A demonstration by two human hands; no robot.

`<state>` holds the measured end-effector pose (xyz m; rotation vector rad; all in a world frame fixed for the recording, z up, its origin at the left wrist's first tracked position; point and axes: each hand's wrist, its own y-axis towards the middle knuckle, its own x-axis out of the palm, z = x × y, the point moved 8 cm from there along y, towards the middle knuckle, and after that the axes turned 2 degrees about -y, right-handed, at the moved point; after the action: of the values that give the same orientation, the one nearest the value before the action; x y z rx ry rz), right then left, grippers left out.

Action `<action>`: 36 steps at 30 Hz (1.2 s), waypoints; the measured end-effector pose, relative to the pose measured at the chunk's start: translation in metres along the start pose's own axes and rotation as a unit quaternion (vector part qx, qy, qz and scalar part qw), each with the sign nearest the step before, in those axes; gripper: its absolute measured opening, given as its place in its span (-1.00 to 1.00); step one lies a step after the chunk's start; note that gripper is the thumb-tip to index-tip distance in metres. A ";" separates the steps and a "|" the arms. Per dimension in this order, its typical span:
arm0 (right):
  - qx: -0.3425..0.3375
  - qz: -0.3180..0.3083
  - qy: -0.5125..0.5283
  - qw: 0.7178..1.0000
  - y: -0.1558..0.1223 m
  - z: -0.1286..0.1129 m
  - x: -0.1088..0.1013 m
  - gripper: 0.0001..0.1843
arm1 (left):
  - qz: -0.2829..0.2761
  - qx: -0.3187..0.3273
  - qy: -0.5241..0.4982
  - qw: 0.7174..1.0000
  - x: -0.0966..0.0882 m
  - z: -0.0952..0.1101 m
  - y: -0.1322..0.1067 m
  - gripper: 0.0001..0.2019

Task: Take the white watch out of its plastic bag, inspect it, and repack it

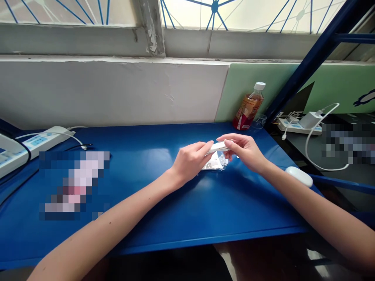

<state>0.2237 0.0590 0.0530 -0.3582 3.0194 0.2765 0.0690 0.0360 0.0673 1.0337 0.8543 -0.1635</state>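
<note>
White slim item (218, 147), right of centre above the tabletop (152, 214) | my left hand (189, 162) and right hand (249, 151): fingers (234, 148) clamped on its ends | step, I judge: two-handed handling; next move calls for steady pinch | plastic packet (212, 162) just nearer me | bottle (249, 107) far right

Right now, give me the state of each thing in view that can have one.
White item: gripped by the left hand and right hand
Packet: opened or sealed, can't tell
Bottle: capped, standing
Charger: plugged into the power strip, cable attached
White cable at left: end loose, unplugged
Rounded white case: appears shut
Pixelated item: blurred, state can't be told
</note>
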 end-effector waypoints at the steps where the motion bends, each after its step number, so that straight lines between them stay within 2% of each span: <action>1: -0.013 0.011 -0.013 1.000 0.000 0.000 0.000 -0.71 | -0.003 0.002 0.001 1.000 0.000 0.001 -0.001 -0.71; 3: -0.027 0.022 -0.029 0.999 -0.001 0.001 0.001 -0.76 | -0.011 -0.004 -0.007 1.000 -0.002 -0.001 -0.003 -0.68; 5: -0.032 0.030 -0.042 0.998 -0.002 0.003 -0.001 -0.79 | -0.037 -0.017 -0.008 0.999 -0.002 -0.006 -0.006 -0.54; 9: -0.043 0.062 -0.091 0.993 -0.004 0.006 -0.016 -0.80 | -0.144 -0.047 -0.021 0.988 0.009 -0.019 -0.016 -0.23; 11: -0.043 0.074 -0.132 0.988 -0.003 0.007 -0.024 -0.79 | -0.183 -0.066 -0.037 0.980 0.015 -0.025 -0.021 -0.21; 14: -0.043 0.073 -0.211 0.974 -0.001 0.008 -0.030 -0.79 | -0.217 -0.091 -0.052 0.971 0.021 -0.030 -0.027 -0.30; 17: -0.041 0.060 -0.311 0.947 0.002 0.007 -0.032 -0.85 | -0.214 -0.106 -0.059 0.969 0.022 -0.030 -0.028 -0.38; 20: -0.003 0.043 -0.398 0.917 0.003 0.012 -0.037 -0.86 | -0.196 -0.104 -0.057 0.973 0.018 -0.028 -0.027 -0.42; 22: 0.022 0.032 -0.422 0.906 0.004 0.017 -0.040 -0.84 | -0.190 -0.097 -0.055 0.976 0.017 -0.027 -0.027 -0.45; 24: 0.028 0.019 -0.407 0.913 0.004 0.019 -0.039 -0.82 | -0.182 -0.088 -0.055 0.978 0.016 -0.026 -0.026 -0.47; 28: 0.037 -0.022 -0.322 0.946 0.000 0.025 -0.025 -0.80 | -0.162 -0.078 -0.048 0.982 0.013 -0.025 -0.025 -0.50; 30: 0.040 -0.038 -0.318 0.947 -0.004 0.027 -0.017 -0.80 | -0.159 -0.079 -0.046 0.983 0.013 -0.025 -0.025 -0.51; 32: 0.030 -0.036 -0.370 0.928 -0.007 0.027 -0.012 -0.81 | -0.158 -0.082 -0.047 0.983 0.013 -0.025 -0.026 -0.52; 36: 0.008 -0.015 -0.513 0.858 -0.010 0.024 -0.011 -0.78 | -0.161 -0.085 -0.050 0.982 0.014 -0.026 -0.026 -0.52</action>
<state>0.2382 0.0564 0.0292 -0.1622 1.9538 0.3052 0.0510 0.0469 0.0337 0.7164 0.9234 -0.4058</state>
